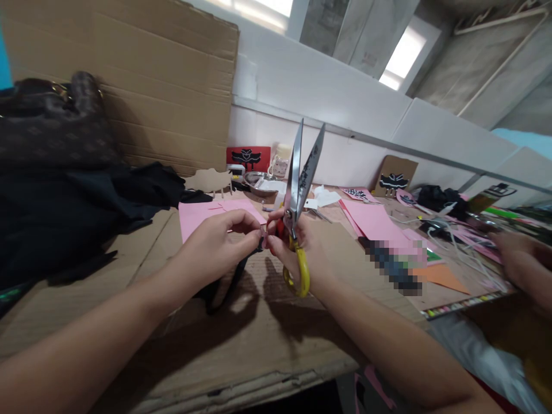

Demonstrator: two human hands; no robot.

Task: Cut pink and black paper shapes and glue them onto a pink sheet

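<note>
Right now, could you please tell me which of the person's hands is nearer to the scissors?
Right: the right hand holds the scissors, blades pointing up. The left hand is close by, to the left of them, not holding them.

On the cardboard sheet (340, 244) you have open room to the right of your right hand (316, 253), as far as the pink sheets (373, 221), and also a bare stretch to the left of your left hand (222, 238), until the black cloth (86, 218). Above your right hand the scissors (295, 195) stand with the blades spread, so this path is blocked, and farther right the white cables (463, 247) and a co-worker's hand (524, 261) hinder the passage. Below your hands is a dark piece (238, 273), but I cannot well judge whether it touches the cardboard sheet.
</note>
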